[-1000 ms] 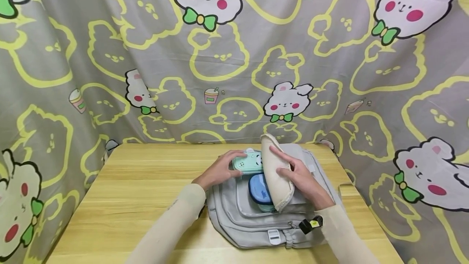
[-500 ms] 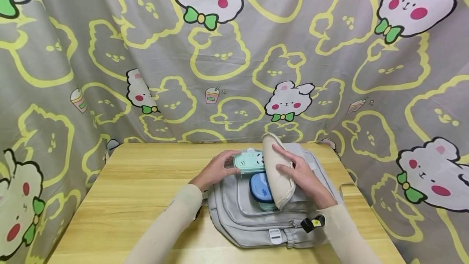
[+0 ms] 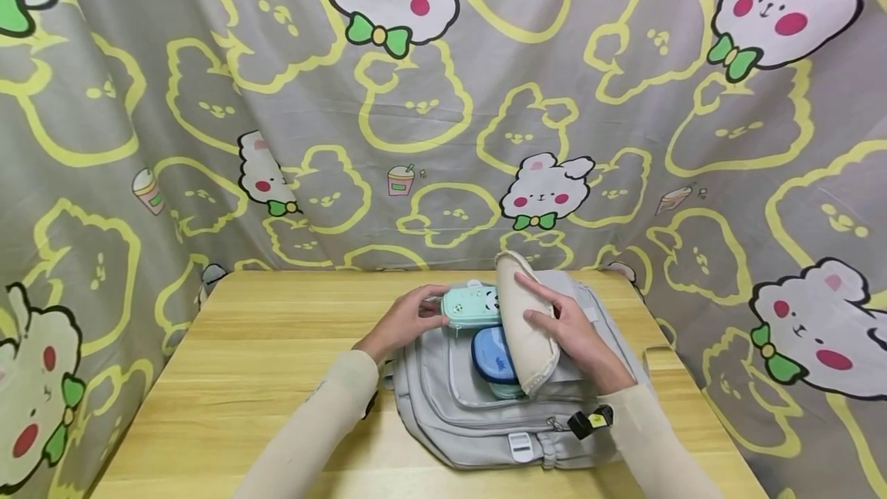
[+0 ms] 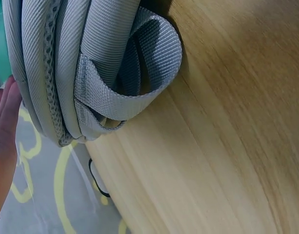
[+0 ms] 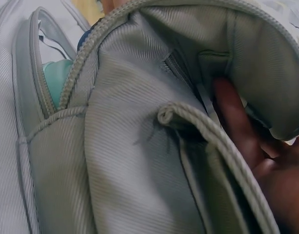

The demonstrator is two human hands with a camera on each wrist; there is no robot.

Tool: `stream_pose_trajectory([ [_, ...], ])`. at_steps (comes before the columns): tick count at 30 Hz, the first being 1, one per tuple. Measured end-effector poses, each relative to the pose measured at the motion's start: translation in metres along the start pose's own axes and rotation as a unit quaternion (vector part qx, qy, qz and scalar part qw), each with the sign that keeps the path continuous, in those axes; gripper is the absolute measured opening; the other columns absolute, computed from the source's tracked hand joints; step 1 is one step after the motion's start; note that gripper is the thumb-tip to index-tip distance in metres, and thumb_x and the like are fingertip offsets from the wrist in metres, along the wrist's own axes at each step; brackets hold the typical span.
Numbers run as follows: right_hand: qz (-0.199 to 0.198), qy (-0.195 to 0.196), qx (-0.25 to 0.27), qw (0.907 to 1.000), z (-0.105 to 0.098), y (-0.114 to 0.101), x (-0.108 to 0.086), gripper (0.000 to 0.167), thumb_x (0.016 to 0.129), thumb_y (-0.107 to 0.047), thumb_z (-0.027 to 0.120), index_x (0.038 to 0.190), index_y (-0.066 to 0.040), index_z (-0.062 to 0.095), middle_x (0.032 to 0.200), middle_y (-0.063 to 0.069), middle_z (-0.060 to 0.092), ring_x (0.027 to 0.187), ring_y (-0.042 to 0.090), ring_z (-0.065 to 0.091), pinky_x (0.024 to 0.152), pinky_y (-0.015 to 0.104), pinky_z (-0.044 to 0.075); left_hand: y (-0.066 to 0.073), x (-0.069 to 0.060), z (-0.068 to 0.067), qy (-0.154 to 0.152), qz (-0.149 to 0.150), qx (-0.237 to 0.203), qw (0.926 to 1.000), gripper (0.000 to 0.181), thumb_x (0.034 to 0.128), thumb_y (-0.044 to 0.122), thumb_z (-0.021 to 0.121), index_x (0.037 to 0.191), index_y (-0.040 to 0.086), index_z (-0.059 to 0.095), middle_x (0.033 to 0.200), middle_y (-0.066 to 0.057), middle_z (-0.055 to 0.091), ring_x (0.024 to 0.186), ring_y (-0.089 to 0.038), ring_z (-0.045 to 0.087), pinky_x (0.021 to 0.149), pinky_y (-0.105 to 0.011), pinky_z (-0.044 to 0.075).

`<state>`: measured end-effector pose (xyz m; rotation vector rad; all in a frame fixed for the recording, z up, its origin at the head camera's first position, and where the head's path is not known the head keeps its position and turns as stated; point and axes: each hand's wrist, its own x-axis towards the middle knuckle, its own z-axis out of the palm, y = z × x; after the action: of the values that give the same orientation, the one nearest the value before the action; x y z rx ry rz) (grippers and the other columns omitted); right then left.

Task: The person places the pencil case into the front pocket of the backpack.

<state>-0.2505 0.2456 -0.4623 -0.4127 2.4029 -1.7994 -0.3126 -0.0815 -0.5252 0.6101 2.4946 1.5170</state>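
Note:
A grey backpack (image 3: 443, 430) lies on the table. On it are a mint-green case (image 3: 467, 310) with a panda face, and a blue case (image 3: 492, 356) in front of it. A green edge shows under the blue case. My left hand (image 3: 405, 319) is at the mint case's left end, thumb and fingers extended and spread around that end; exact contact is unclear. My right hand (image 3: 571, 329) holds up a cream zip-edged flap (image 3: 523, 333), which covers the right ends of both cases. In the right wrist view a finger (image 5: 237, 124) reaches under the curved fabric.
The wooden table (image 3: 263, 376) extends left of the backpack. A webbing loop (image 4: 154, 87) sticks out from the backpack's side. A black tag (image 3: 589, 422) hangs near my right wrist. Patterned curtain (image 3: 423, 175) surrounds the table.
My left hand has drawn back slightly to the left, its fingers coming off the top of the mint case. The case and my right hand with the flap stay nearly in place.

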Motion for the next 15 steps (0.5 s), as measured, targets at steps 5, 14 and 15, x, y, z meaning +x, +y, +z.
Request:
stream_pose_trajectory([
  [5, -0.008, -0.002, 0.002, 1.0, -0.0001, 0.0024, -0.0013, 0.064, 0.108, -0.016, 0.066, 0.168, -0.017, 0.044, 0.181, 0.013, 0.025, 0.158, 0.036, 0.034, 0.105, 0.012, 0.048, 0.0006, -0.0038, 0.0002, 0.014, -0.01, -0.015, 0.9997, 0.056, 0.1, 0.022, 0.082, 0.152, 0.02, 0.063, 0.147, -0.006, 0.069, 0.129, -0.028, 0.071, 0.109, -0.05, 0.059],
  [14, -0.005, -0.01, 0.038, 0.9992, -0.0002, -0.0007, -0.0032, 0.065, 0.107, -0.011, 0.065, 0.168, -0.014, 0.043, 0.18, 0.015, 0.026, 0.137, 0.005, 0.053, 0.103, 0.021, 0.056, 0.0016, -0.0055, 0.001, 0.025, -0.019, -0.03, 0.999, 0.049, 0.1002, 0.025, 0.082, 0.147, 0.017, 0.067, 0.142, -0.007, 0.072, 0.127, -0.028, 0.073, 0.108, -0.048, 0.061],
  [15, -0.001, -0.01, 0.04, 0.9991, -0.0006, -0.0004, -0.0029, 0.065, 0.107, -0.012, 0.065, 0.168, -0.015, 0.042, 0.18, 0.014, 0.026, 0.136, 0.003, 0.054, 0.103, 0.022, 0.057, 0.0015, -0.0052, 0.0014, 0.026, -0.018, -0.032, 0.999, 0.049, 0.1004, 0.025, 0.082, 0.147, 0.018, 0.067, 0.143, -0.007, 0.072, 0.128, -0.028, 0.073, 0.108, -0.048, 0.061],
])
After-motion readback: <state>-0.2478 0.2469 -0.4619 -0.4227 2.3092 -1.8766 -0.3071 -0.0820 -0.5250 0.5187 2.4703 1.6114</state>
